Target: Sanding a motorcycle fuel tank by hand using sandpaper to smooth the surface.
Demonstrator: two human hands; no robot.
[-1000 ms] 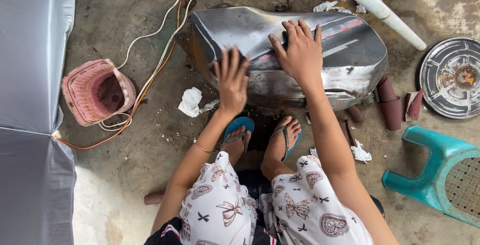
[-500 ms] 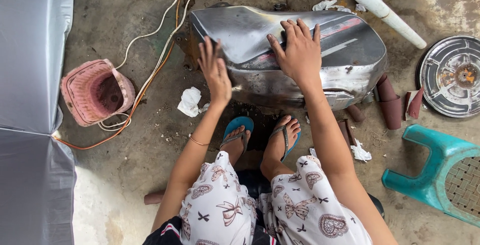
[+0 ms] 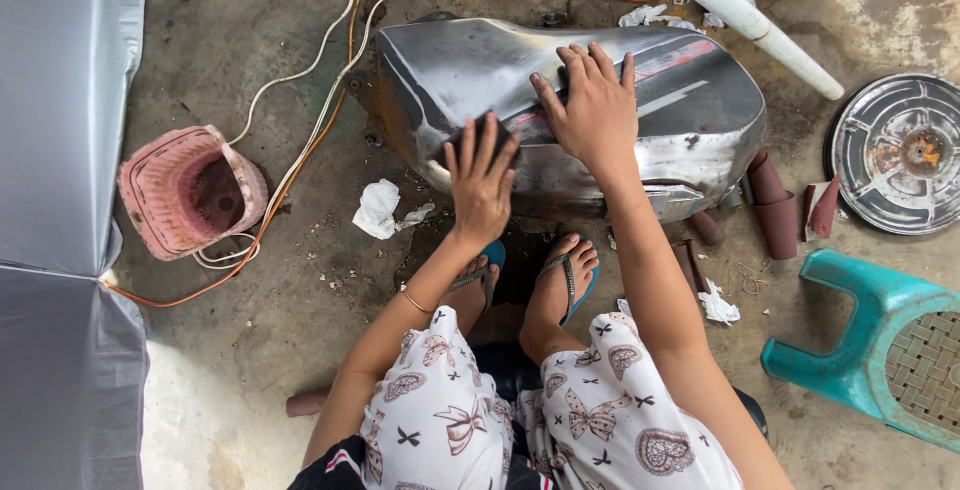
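My left hand (image 3: 482, 182) presses dark sanding sheet (image 3: 470, 136) flat against near side of metal fuel tank (image 3: 690, 110); my right hand (image 3: 592, 105) spread open on top. Tank on concrete floor (image 3: 250, 340), before my feet.

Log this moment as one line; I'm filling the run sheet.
left hand: presses dark sanding sheet on metal tank | right hand: flat on tank top | tank on concrete floor

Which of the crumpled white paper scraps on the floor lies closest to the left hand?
The white scrap left of the metal tank, beside the left hand. The others lie behind the tank and by the right leg.
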